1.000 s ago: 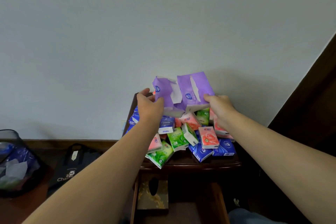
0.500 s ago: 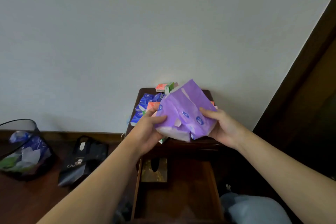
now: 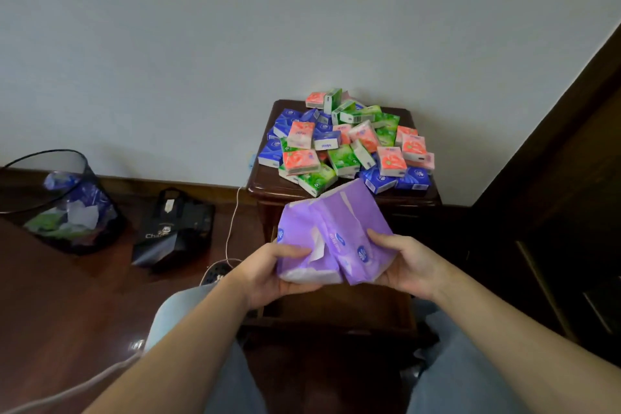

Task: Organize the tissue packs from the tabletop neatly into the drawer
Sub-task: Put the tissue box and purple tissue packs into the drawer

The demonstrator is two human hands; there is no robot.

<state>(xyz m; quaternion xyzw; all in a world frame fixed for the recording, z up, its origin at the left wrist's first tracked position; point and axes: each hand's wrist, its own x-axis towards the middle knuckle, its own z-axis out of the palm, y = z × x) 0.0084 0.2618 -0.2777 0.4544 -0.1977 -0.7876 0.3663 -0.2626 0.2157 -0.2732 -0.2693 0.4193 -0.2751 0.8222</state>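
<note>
Two large purple tissue packs (image 3: pixel 332 232) are pressed side by side between my hands, held above the open drawer (image 3: pixel 342 309). My left hand (image 3: pixel 268 274) grips the left pack from below and the side. My right hand (image 3: pixel 408 265) grips the right pack. A heap of several small pocket tissue packs (image 3: pixel 346 144) in blue, green and pink lies on the dark wooden bedside table (image 3: pixel 268 183) behind. The purple packs and my hands hide most of the drawer's inside.
A black mesh wastebasket (image 3: pixel 64 202) with wrappers stands on the floor at left, a black tote bag (image 3: pixel 174 228) beside it. A white cable (image 3: pixel 232 225) hangs down the table's left side. Dark wooden furniture (image 3: pixel 554 212) rises at right. My knees frame the drawer.
Both hands have lifted the two purple packs off the heap, pulled them toward me and lowered them over the drawer. The camera has tipped down and back, showing the whole heap.
</note>
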